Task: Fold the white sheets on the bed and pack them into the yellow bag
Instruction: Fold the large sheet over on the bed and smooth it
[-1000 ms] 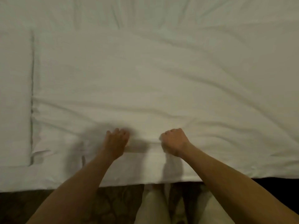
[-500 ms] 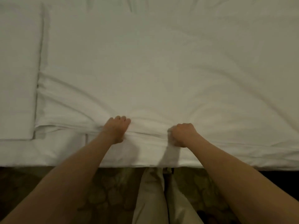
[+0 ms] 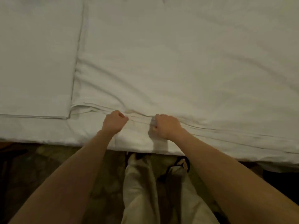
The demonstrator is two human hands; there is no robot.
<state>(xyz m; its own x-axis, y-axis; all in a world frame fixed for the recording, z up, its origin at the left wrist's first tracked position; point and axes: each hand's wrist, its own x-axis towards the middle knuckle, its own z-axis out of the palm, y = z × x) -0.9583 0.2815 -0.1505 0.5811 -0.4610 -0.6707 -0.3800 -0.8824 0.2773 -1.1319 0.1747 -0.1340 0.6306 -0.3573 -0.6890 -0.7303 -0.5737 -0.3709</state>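
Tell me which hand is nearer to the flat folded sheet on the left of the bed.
Left. The left hand grips the big sheet's edge just right of the folded sheet; the right hand grips farther right.

The large white cotton sheet (image 3: 186, 65) runs off the top and right edges of the frame, so its full extent cannot be seen. A flat folded white sheet (image 3: 35, 59) at the upper left is cut off by the left and top edges. The curled fingers of the left hand (image 3: 114, 122) and right hand (image 3: 166, 126) tuck out of sight under the sheet's layered near edge. Both forearms leave the frame at the bottom. The dark patterned floor (image 3: 48, 167) is too dim to make out.
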